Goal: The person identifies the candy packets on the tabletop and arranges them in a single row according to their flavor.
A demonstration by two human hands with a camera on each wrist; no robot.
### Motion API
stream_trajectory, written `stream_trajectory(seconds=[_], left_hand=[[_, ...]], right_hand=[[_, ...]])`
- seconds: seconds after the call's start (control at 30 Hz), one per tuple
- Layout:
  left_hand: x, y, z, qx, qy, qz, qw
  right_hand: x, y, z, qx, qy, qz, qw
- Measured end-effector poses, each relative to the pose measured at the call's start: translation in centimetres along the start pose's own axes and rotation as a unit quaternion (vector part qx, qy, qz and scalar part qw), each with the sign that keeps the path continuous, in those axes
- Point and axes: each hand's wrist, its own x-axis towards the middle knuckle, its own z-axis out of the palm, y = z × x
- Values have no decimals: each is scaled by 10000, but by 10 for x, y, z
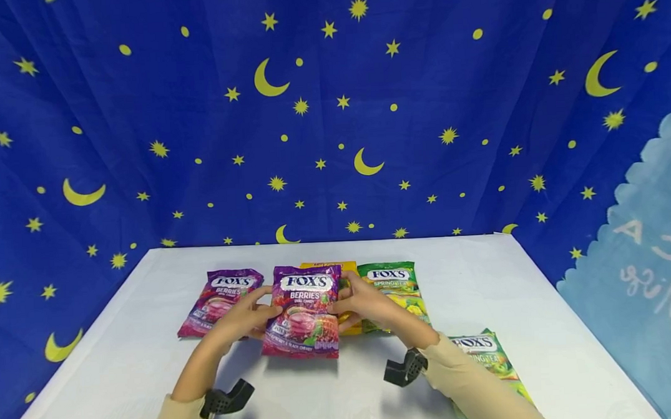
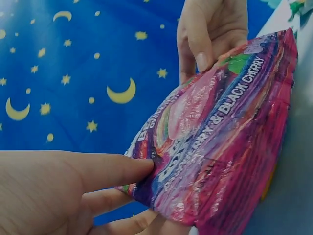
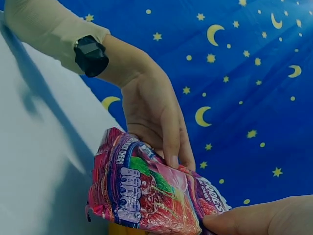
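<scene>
Both hands hold a purple Fox's Berries candy bag tilted up over the middle of the table, its front toward the head camera. My left hand pinches its left edge, thumb on the front and fingers behind, as the left wrist view shows with the thumb. On the opposite edge my right hand grips it the same way, its thumb over the front. Behind the held bag a yellow bag is mostly hidden.
Another purple Berries bag lies at left. A green Spring Tea bag lies right of the yellow one. A second green bag lies nearer at right, partly under the right forearm. A blue star-patterned cloth hangs behind the white table.
</scene>
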Motion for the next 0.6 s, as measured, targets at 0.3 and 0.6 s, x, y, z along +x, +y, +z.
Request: stream_trajectory(seconds=[0.3, 0.6], left_hand=[[8, -11, -18, -178, 355, -50, 9992], [12, -24, -30, -102, 764, -502, 9958]], right_hand=[[34, -12, 20, -263, 116, -41, 9996], [57, -9, 40, -500, 131, 47, 9987]])
